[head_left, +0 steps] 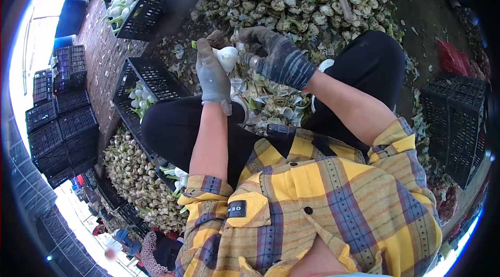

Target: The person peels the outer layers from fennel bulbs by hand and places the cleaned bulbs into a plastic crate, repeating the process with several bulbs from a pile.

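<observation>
My left hand (211,68), in a pale grey work glove, is closed around a peeled white onion (227,58) with a short green stem. The onion's round end faces right, toward my other hand. My right hand (273,53) wears a dark striped glove and is closed around a knife (253,62). Only the butt of its handle shows below the fingers; the blade cannot be made out. Both hands are close together above the peelings (278,102) between my bent knees.
A large heap of unpeeled onions (271,3) lies ahead, with another knife (344,3) on it. Black crates (148,11) with white onions stand left. More crates are stacked far left (62,131) and right (453,121). Another onion heap (135,178) lies lower left; people are beyond.
</observation>
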`<action>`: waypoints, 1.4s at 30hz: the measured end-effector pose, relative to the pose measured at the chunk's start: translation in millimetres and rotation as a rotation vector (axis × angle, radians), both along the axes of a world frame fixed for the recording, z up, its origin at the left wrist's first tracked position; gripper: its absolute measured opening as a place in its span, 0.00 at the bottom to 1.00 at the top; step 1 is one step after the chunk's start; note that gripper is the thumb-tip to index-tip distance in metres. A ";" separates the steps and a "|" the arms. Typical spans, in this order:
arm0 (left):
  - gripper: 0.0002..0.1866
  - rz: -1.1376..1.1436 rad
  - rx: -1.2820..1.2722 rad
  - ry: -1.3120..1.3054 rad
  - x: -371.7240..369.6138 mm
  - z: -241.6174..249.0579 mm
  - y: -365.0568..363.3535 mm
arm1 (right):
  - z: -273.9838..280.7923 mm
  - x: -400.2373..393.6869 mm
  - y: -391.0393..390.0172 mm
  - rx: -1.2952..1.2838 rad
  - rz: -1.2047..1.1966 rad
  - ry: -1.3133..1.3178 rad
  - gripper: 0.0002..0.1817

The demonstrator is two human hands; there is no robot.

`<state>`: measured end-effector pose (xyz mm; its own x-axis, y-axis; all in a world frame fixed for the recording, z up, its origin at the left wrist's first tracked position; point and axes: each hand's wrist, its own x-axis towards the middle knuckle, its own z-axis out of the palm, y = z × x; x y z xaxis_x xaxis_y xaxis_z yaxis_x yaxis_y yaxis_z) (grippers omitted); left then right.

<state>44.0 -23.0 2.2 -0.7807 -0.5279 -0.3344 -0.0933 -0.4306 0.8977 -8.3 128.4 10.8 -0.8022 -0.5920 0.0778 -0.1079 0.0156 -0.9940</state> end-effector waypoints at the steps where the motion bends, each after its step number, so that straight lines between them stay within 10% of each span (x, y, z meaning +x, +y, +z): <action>1: 0.26 -0.006 -0.069 0.028 -1.0 -3.2 0.1 | 0.5 0.0 0.4 0.001 0.021 0.097 0.17; 10: 0.29 -0.102 -0.539 0.091 0.7 -7.0 12.1 | 15.5 0.5 5.0 0.375 0.172 0.705 0.13; 16: 0.26 0.037 -0.064 -0.014 -2.2 -4.1 -3.8 | 5.8 11.0 18.1 0.558 0.706 0.388 0.13; 20: 0.25 0.076 0.122 0.028 -2.0 -7.3 -3.0 | -25.0 1.6 8.3 0.777 0.666 0.540 0.18; 21: 0.24 0.069 0.170 0.024 -1.3 -5.4 -3.2 | 0.6 -2.0 5.7 0.770 0.461 0.221 0.20; 25: 0.23 -0.012 0.354 0.009 -3.2 6.9 2.4 | 7.9 -8.2 -1.4 -0.017 0.123 -0.909 0.18; 29: 0.22 -0.184 0.105 0.030 -0.2 -8.3 10.9 | -19.6 -5.3 -4.3 0.147 0.043 -0.056 0.12; 34: 0.22 -0.085 0.077 -0.065 1.0 -1.3 -1.3 | 30.7 -2.2 18.1 -0.320 0.178 -0.944 0.16; 42: 0.19 0.100 -0.017 0.276 31.8 109.7 -75.0 | 24.9 39.5 103.0 -0.719 0.042 -1.348 0.17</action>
<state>75.8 -98.1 111.9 -0.7849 -0.6104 -0.1065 0.1978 -0.4096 0.8906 31.3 231.4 35.7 -0.4926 -0.7722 -0.4013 0.8665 -0.4777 -0.1444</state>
